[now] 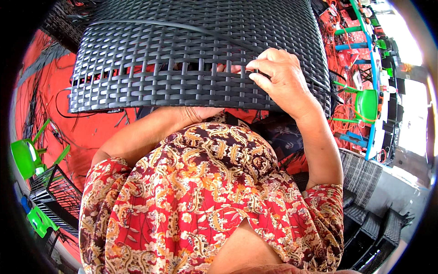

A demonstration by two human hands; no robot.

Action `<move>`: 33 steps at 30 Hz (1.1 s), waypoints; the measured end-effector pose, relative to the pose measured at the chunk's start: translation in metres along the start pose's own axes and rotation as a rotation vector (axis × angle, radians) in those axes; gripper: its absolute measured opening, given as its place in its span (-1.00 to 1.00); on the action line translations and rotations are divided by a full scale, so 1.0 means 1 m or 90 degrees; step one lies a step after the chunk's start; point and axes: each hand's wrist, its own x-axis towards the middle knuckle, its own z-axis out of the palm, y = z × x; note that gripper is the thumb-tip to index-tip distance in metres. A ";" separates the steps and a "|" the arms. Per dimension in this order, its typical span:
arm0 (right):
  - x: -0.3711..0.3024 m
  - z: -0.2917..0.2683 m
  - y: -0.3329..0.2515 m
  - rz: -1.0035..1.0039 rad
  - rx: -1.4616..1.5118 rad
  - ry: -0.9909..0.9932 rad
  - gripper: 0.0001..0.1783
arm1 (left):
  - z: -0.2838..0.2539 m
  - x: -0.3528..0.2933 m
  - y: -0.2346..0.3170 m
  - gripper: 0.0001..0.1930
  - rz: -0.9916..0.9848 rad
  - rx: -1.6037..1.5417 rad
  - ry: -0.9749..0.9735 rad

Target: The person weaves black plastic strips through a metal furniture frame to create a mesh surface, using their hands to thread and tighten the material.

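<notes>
A black woven wicker panel (191,86) of flat plastic strips lies in front of me, its near edge close to my body. An open row runs across its weave, with red showing through on the left. My right hand (280,75) is above the panel at the right end of this row, thumb and forefinger pinched on what looks like a black weaving strip. A long loose strip (182,26) curves across the panel from the far left toward that hand. Beneath the panel is my left hand (205,112), mostly hidden; some of its fingertips show through the gap.
Black strips (34,98) lie scattered on the red floor (98,91) at left. Green chairs stand at left (23,157) and right (366,105). A black wicker frame (57,194) is at lower left. More woven pieces (376,228) are stacked at lower right.
</notes>
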 end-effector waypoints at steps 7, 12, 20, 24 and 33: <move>-0.002 0.018 0.014 0.030 0.122 0.028 -0.89 | -0.028 0.003 -0.007 -0.56 -0.162 -0.794 0.023; 0.015 0.009 -0.009 0.059 0.426 0.086 -0.90 | -0.075 0.007 -0.030 -0.60 -0.224 -0.914 -0.221; 0.017 0.017 0.002 0.195 0.376 -0.095 -0.83 | -0.048 -0.008 -0.011 -0.66 -0.510 -2.249 0.034; 0.009 0.025 -0.001 0.145 0.276 -0.099 -0.85 | -0.041 -0.011 -0.005 -0.65 -0.463 -2.180 0.087; 0.006 0.023 0.003 0.229 0.432 -0.061 -0.81 | -0.045 -0.007 -0.009 -0.68 -0.393 -2.158 0.100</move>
